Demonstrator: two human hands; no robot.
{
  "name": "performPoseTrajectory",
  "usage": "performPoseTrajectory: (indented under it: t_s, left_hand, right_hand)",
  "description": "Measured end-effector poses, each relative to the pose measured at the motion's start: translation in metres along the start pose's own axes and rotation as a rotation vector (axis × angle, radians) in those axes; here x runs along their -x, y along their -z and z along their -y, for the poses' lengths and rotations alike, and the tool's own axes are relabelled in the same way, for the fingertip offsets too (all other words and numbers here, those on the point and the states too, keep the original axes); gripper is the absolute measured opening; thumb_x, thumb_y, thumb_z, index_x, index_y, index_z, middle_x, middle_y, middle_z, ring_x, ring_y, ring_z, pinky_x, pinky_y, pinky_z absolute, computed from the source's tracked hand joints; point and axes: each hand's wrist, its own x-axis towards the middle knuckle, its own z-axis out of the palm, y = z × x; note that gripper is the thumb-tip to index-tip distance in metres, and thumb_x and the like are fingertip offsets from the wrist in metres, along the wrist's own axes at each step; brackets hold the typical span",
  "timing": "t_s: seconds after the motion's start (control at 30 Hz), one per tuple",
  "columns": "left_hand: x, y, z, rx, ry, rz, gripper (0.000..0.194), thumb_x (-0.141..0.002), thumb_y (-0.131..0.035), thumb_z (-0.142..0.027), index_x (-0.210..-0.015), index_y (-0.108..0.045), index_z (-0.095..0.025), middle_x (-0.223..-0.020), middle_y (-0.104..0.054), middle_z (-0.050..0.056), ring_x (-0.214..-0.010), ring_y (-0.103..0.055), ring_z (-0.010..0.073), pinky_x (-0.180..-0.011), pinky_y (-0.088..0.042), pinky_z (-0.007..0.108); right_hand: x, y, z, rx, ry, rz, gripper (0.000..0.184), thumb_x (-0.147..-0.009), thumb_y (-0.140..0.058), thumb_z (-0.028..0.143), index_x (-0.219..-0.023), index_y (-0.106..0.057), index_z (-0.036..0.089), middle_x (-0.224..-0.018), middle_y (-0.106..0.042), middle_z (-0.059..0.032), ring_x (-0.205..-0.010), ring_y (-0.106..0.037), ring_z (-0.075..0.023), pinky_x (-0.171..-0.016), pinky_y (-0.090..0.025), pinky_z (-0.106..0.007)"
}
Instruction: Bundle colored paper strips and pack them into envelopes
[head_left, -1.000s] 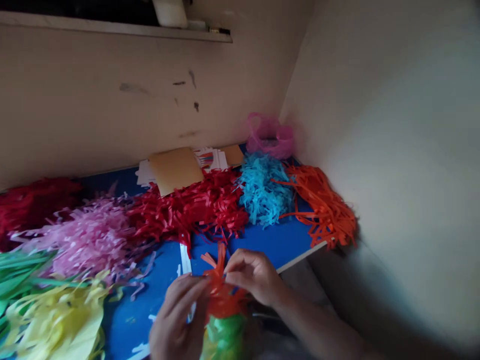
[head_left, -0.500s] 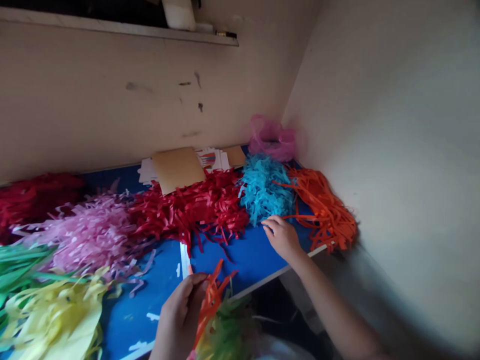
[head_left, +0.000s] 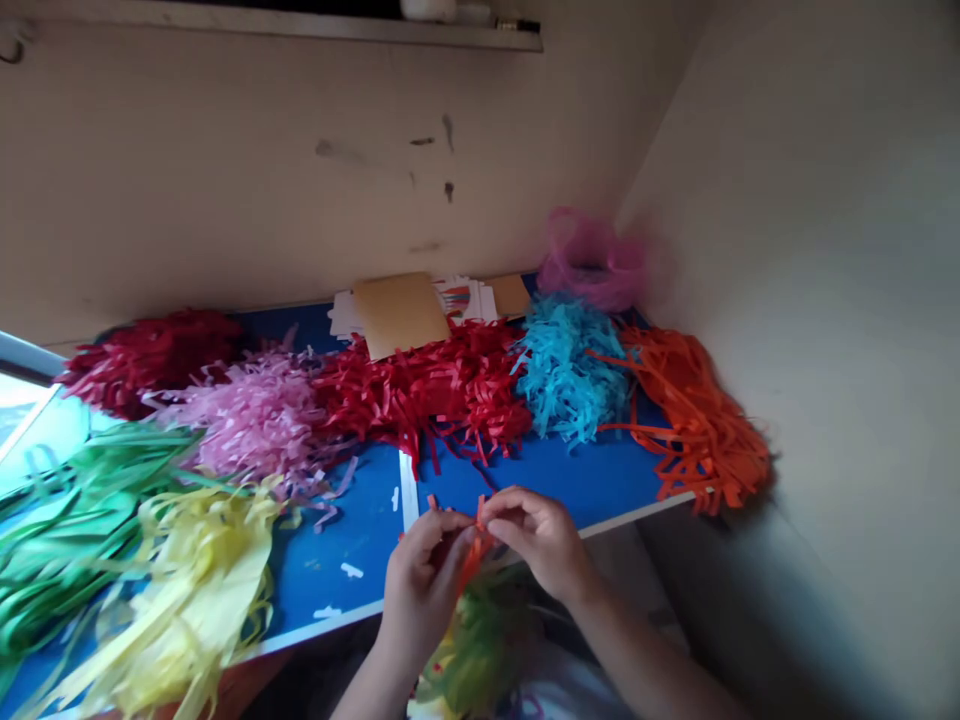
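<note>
My left hand (head_left: 421, 580) and my right hand (head_left: 541, 540) meet at the front edge of the blue table (head_left: 600, 480). Both pinch the same small bunch of orange paper strips (head_left: 474, 545) between fingertips. Under the hands hangs a bundle of green and yellow strips (head_left: 480, 650), below the table edge. Behind the hands, loose piles lie along the table: red strips (head_left: 435, 390), light blue strips (head_left: 566, 365) and orange strips (head_left: 697, 420).
Pink strips (head_left: 255, 420), dark red strips (head_left: 142, 355), green strips (head_left: 75, 520) and yellow strips (head_left: 187, 590) cover the left side. Brown card (head_left: 397, 312) on white sheets lies by the back wall, with a pink plastic bag (head_left: 592, 262) in the corner. Walls close the back and right.
My right hand came back from the light blue and orange piles to my left hand, and both now pinch the orange bunch. The view has shifted left.
</note>
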Motion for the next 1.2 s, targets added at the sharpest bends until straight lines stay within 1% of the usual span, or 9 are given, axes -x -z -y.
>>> performPoseTrajectory:
  t_s: [0.1, 0.33, 0.53, 0.67, 0.77, 0.9, 0.93, 1.07, 1.2]
  left_hand:
    - [0.003, 0.003, -0.001, -0.009, -0.023, 0.002, 0.013, -0.089, -0.06, -0.028, -0.082, -0.068, -0.02, -0.075, -0.07, 0.002, -0.067, -0.065, 0.015, -0.061, -0.051, 0.023]
    - [0.001, 0.007, -0.003, -0.076, -0.087, -0.044, 0.011, -0.089, -0.059, -0.025, -0.082, -0.067, -0.02, -0.075, -0.069, 0.003, -0.067, -0.065, 0.0155, -0.061, -0.052, 0.024]
    - [-0.002, 0.01, -0.006, -0.145, -0.182, 0.011, 0.011, -0.088, -0.059, -0.02, -0.082, -0.067, -0.02, -0.075, -0.069, 0.004, -0.066, -0.066, 0.014, -0.059, -0.052, 0.022]
    - [-0.005, 0.012, -0.009, -0.154, -0.244, 0.071, 0.014, -0.09, -0.057, -0.018, -0.085, -0.07, -0.02, -0.076, -0.069, 0.004, -0.067, -0.067, 0.013, -0.059, -0.052, 0.02]
    - [-0.005, 0.008, -0.008, -0.157, -0.217, 0.052, 0.013, -0.089, -0.058, -0.018, -0.086, -0.07, -0.021, -0.076, -0.07, 0.004, -0.067, -0.068, 0.0135, -0.06, -0.052, 0.021]
    - [-0.002, 0.005, -0.007, -0.053, -0.061, 0.02, 0.003, -0.085, -0.064, -0.023, -0.084, -0.065, -0.02, -0.073, -0.071, 0.001, -0.062, -0.067, 0.0133, -0.056, -0.053, 0.02]
    - [-0.001, 0.005, -0.006, -0.022, -0.04, 0.025, 0.005, -0.084, -0.065, -0.025, -0.085, -0.064, -0.02, -0.076, -0.072, 0.002, -0.064, -0.068, 0.014, -0.058, -0.054, 0.021]
    - [0.001, 0.01, -0.005, -0.004, -0.023, 0.062, 0.006, -0.085, -0.064, -0.026, -0.084, -0.066, -0.021, -0.077, -0.073, 0.001, -0.065, -0.069, 0.0137, -0.06, -0.054, 0.021]
    - [0.003, 0.011, -0.005, -0.045, -0.017, 0.021, 0.006, -0.085, -0.064, -0.024, -0.081, -0.067, -0.021, -0.07, -0.072, -0.001, -0.056, -0.066, 0.0114, -0.053, -0.051, 0.018]
  right_hand:
    - [0.0, -0.004, -0.003, -0.037, -0.087, -0.01, 0.023, -0.077, -0.074, 0.036, -0.091, -0.07, 0.019, -0.083, -0.073, -0.003, -0.076, -0.067, -0.0166, -0.072, -0.055, -0.027]
    - [0.002, -0.004, 0.003, -0.009, -0.074, -0.06, 0.017, -0.076, -0.074, 0.033, -0.08, -0.068, 0.019, -0.077, -0.072, -0.0025, -0.071, -0.066, -0.0157, -0.068, -0.053, -0.026]
    - [0.004, -0.003, 0.008, 0.053, -0.055, -0.077, 0.016, -0.075, -0.074, 0.033, -0.077, -0.066, 0.02, -0.075, -0.072, -0.0015, -0.069, -0.066, -0.0162, -0.067, -0.054, -0.026]
    - [0.004, 0.001, 0.011, 0.169, 0.01, -0.029, 0.009, -0.08, -0.069, 0.029, -0.081, -0.067, 0.02, -0.08, -0.072, -0.0023, -0.075, -0.067, -0.0171, -0.072, -0.054, -0.027]
    - [0.004, 0.002, 0.01, 0.232, 0.1, 0.026, 0.004, -0.084, -0.064, 0.023, -0.086, -0.066, 0.02, -0.086, -0.071, -0.0027, -0.082, -0.066, -0.0167, -0.077, -0.052, -0.027]
    - [0.004, 0.003, 0.006, 0.269, 0.14, 0.064, 0.007, -0.088, -0.055, 0.019, -0.091, -0.061, 0.021, -0.087, -0.066, -0.0021, -0.081, -0.063, -0.0148, -0.075, -0.051, -0.025]
    - [0.004, 0.004, 0.006, 0.28, 0.142, 0.058, 0.006, -0.089, -0.054, 0.02, -0.091, -0.06, 0.021, -0.087, -0.065, -0.0021, -0.082, -0.063, -0.0148, -0.075, -0.05, -0.025]
    - [0.007, 0.003, 0.007, 0.323, 0.154, 0.04, 0.006, -0.089, -0.055, 0.021, -0.094, -0.059, 0.021, -0.091, -0.066, -0.0028, -0.085, -0.063, -0.0154, -0.078, -0.051, -0.026]
    - [0.008, 0.0, 0.01, 0.322, 0.152, 0.081, 0.008, -0.087, -0.059, 0.018, -0.094, -0.06, 0.021, -0.093, -0.068, -0.0033, -0.086, -0.065, -0.0157, -0.08, -0.052, -0.027]
